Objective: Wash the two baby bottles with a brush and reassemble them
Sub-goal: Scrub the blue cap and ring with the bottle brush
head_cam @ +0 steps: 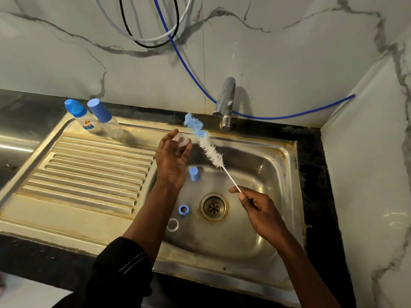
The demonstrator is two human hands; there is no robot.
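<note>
1. Fingers of my left hand (171,158) curl round a clear teat (182,140) over the sink (287,165).
2. My right hand (259,211) pinches the thin handle of the brush (208,144), bristles slanting up towards the tap (225,101).
3. On the drainboard (89,174), the printed bottle (83,117) and the plain bottle (106,120) stand capped, side by side.
4. In the basin lie a blue cap (194,173), a blue ring (183,210) and a clear ring (172,225).

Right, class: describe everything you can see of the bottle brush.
The bottle brush has a thin white handle and a long fuzzy head, white below, blue toward the tip. It slants up and left above the sink, tip near the tap. The right hand pinches the handle's end.
</note>
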